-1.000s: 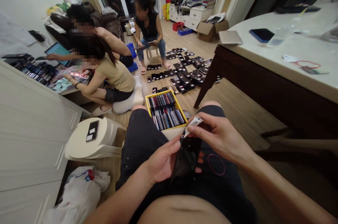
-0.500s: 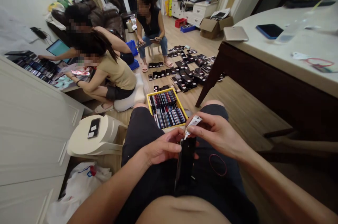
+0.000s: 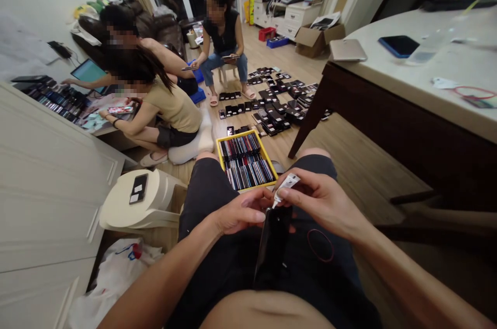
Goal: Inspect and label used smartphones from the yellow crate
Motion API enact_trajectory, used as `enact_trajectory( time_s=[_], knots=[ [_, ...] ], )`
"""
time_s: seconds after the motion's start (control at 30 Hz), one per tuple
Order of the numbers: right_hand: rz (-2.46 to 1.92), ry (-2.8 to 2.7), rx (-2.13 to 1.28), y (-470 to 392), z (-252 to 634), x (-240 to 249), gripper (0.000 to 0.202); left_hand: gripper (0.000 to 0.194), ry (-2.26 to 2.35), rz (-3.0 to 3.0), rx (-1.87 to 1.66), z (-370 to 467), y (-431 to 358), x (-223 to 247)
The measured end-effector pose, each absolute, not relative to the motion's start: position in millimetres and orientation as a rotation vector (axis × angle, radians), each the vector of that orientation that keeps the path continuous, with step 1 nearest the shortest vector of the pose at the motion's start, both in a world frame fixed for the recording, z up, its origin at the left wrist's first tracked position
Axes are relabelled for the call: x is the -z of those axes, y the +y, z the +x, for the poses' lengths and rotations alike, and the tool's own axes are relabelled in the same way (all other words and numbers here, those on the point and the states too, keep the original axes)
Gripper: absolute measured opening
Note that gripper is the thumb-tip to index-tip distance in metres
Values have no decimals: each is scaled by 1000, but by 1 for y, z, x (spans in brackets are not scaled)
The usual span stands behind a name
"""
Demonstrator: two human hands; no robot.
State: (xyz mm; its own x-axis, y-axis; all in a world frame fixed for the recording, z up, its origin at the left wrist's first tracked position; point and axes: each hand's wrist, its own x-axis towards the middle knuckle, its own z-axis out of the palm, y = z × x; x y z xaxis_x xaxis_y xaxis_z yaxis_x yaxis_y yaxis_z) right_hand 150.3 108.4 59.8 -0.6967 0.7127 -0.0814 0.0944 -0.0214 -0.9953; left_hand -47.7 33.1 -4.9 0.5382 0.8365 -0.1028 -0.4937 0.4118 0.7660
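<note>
Far left of my grip, low: 1 white plastic bag (image 3: 120,272). Next, left of my hands: 1 cream round-topped plastic stool (image 3: 116,199), carrying 1 black flat phone with 2 white labels (image 3: 139,189). Beyond it, ahead-left: 3 people (image 3: 178,106), 2 low down by a laptop (image 3: 90,73), 1 seated further out.

Just beyond my grip: 1 yellow-rimmed crate (image 3: 265,152), 2 rows of slim upright devices, too many to count. Past that, dark flat devices (image 3: 274,117) on the floor, also uncountable.

My left hand (image 3: 240,212): clamped on 1 glossy black slab-shaped phone (image 3: 273,246), thumb at near-left edge, fingers under. Phone tilted above my lap. My right hand (image 3: 330,205): pinched on 1 small white tube (image 3: 288,187), nozzle down at phone's top edge; can't tell if touching.

Right of phone, on my thigh: 1 thin red loop (image 3: 320,245). Far right: 1 white-topped table (image 3: 392,78), 1 dark blue phone (image 3: 398,46) on it.
</note>
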Motion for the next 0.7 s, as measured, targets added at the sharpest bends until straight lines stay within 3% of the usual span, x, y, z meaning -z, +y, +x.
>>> enact_trajectory(
  time_s=[0.4,0.7],
  knots=[
    [-859,-1932,-1648,110,152,-62,25,53,497,825,-911,-44,38,8],
    [-746,-2189,-1324,110,149,-74,17,45,542,723,-886,-47,39,14]
  ],
)
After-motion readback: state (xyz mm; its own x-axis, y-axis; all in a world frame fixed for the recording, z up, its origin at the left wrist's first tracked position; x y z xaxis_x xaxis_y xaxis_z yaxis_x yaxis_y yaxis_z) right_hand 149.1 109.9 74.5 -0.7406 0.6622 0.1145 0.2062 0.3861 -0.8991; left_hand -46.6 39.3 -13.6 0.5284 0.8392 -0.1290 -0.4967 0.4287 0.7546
